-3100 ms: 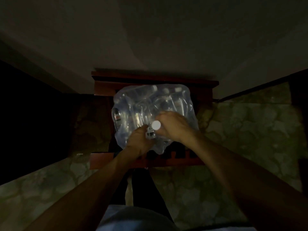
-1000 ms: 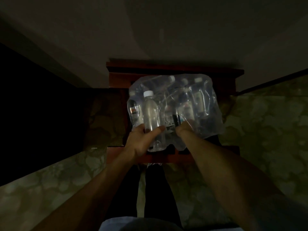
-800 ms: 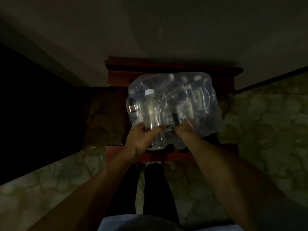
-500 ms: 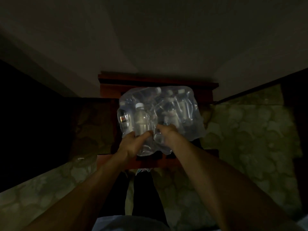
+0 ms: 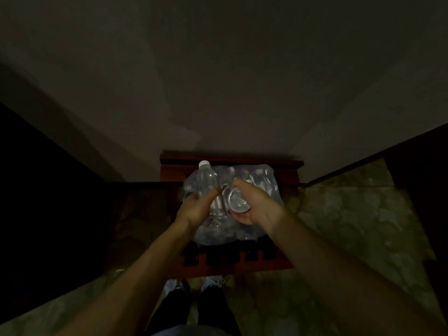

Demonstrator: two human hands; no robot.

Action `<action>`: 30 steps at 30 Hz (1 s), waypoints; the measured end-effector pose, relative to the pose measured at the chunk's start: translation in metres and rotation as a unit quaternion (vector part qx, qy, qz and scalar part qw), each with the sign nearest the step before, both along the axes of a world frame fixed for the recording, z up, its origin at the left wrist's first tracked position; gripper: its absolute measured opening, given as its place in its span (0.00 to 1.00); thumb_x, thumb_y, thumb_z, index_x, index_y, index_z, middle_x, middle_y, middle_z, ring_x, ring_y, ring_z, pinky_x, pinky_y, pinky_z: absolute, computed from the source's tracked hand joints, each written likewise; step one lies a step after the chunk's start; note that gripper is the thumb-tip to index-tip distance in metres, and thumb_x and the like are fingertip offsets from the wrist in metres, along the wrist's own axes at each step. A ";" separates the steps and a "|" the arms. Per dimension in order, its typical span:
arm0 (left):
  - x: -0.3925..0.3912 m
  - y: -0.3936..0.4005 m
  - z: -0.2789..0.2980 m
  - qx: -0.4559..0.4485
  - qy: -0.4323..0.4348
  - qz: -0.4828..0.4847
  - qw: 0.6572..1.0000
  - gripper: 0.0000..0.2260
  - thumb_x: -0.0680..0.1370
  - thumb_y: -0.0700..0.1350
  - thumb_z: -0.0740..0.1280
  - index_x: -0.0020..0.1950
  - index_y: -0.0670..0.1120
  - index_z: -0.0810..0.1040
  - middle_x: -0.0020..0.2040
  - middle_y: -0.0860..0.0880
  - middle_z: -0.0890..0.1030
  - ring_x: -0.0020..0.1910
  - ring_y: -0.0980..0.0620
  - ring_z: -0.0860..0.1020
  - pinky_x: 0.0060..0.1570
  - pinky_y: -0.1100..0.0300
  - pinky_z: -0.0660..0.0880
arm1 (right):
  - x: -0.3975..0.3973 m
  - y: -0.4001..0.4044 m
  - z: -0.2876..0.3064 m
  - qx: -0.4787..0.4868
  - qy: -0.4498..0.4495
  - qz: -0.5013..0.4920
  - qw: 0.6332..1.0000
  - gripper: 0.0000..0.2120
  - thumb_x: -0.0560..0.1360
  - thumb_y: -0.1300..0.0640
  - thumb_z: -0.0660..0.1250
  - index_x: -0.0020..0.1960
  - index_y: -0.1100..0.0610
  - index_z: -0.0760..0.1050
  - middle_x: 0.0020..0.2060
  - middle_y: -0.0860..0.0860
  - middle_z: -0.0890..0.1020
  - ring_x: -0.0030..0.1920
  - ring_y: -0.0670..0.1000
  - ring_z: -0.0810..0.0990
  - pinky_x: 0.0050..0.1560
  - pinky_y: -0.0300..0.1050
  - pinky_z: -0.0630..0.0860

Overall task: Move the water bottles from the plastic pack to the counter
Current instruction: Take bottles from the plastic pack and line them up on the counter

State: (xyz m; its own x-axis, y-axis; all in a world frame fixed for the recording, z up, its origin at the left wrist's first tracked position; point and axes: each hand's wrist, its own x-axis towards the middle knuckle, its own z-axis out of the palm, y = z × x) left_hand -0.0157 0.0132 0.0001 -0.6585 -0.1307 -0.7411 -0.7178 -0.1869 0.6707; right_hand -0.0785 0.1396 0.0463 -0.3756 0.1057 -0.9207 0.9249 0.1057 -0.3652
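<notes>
Clear plastic: crinkled wrap of the pack (image 5: pixel 264 187), lumpy over the bottles inside, sitting on a reddish wooden bench (image 5: pixel 232 263) with a slatted front.
Left hand (image 5: pixel 196 209): fingers and thumb curled round the middle of a smooth, round bottle (image 5: pixel 207 183).
Left bottle axis: long axis runs roughly 6 to 12 o'clock, white cap (image 5: pixel 204 163) at the 12 end, past the fingers.
Right hand (image 5: pixel 257 204): wrapped round a second bottle (image 5: pixel 236 201), at 3 o'clock of the first.
Second bottle axis: round base faces the camera.
Floor (image 5: pixel 351 214): mottled, stone-like pattern.
</notes>
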 end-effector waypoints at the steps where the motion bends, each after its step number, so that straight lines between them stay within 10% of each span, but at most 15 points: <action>1: -0.005 -0.006 0.009 0.000 0.012 0.005 1.000 0.17 0.71 0.62 0.71 0.52 0.52 0.81 0.44 0.52 0.83 0.39 0.53 0.84 0.30 0.63 0.77 | -0.001 -0.005 0.010 -0.008 0.010 -0.010 1.000 0.09 0.70 0.48 0.72 0.42 0.53 0.77 0.39 0.52 0.81 0.41 0.51 0.81 0.31 0.43 0.79; 8: -0.026 -0.040 0.060 0.051 0.051 0.019 0.997 0.29 0.60 0.68 0.74 0.47 0.45 0.86 0.40 0.46 0.87 0.38 0.49 0.87 0.37 0.59 0.79 | 0.007 -0.021 0.069 -0.092 0.082 -0.057 0.991 0.10 0.66 0.50 0.73 0.43 0.55 0.79 0.27 0.51 0.84 0.36 0.51 0.82 0.30 0.43 0.79; 13: -0.016 -0.050 0.100 0.038 0.128 0.040 0.990 0.34 0.55 0.71 0.75 0.49 0.49 0.84 0.45 0.48 0.87 0.41 0.50 0.87 0.40 0.54 0.80 | 0.013 -0.030 0.105 -0.150 0.188 -0.029 0.970 0.24 0.70 0.51 0.74 0.62 0.57 0.75 0.54 0.56 0.83 0.50 0.55 0.84 0.47 0.51 0.82; 19: 0.015 -0.061 0.154 -0.024 0.228 0.072 0.971 0.32 0.61 0.64 0.78 0.58 0.51 0.74 0.46 0.50 0.86 0.40 0.54 0.86 0.33 0.63 0.80 | 0.030 -0.023 0.145 -0.286 0.280 0.039 0.916 0.24 0.73 0.62 0.71 0.67 0.64 0.71 0.48 0.58 0.85 0.49 0.55 0.85 0.49 0.52 0.81; 24: 0.045 -0.071 0.199 -0.004 0.292 0.075 0.954 0.16 0.74 0.47 0.72 0.61 0.48 0.77 0.47 0.48 0.87 0.41 0.51 0.86 0.33 0.62 0.80 | 0.050 -0.026 0.177 -0.343 0.336 0.134 0.867 0.28 0.71 0.66 0.72 0.68 0.54 0.68 0.58 0.58 0.82 0.58 0.60 0.82 0.56 0.61 0.79; 30: 0.088 -0.094 0.248 -0.033 0.340 0.084 0.936 0.27 0.70 0.47 0.71 0.68 0.44 0.71 0.60 0.39 0.80 0.54 0.39 0.83 0.49 0.43 0.82 | 0.079 -0.051 0.217 -0.422 0.345 0.234 0.805 0.34 0.69 0.65 0.74 0.68 0.43 0.67 0.55 0.53 0.84 0.57 0.55 0.83 0.55 0.57 0.80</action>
State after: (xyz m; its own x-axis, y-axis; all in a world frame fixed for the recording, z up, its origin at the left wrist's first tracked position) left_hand 0.0725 -0.0806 0.2484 -0.9410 -0.3063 -0.1441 -0.0841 -0.2007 0.9760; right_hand 0.0008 0.0887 0.2631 -0.6450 -0.7501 -0.1462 0.4022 -0.1705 -0.8995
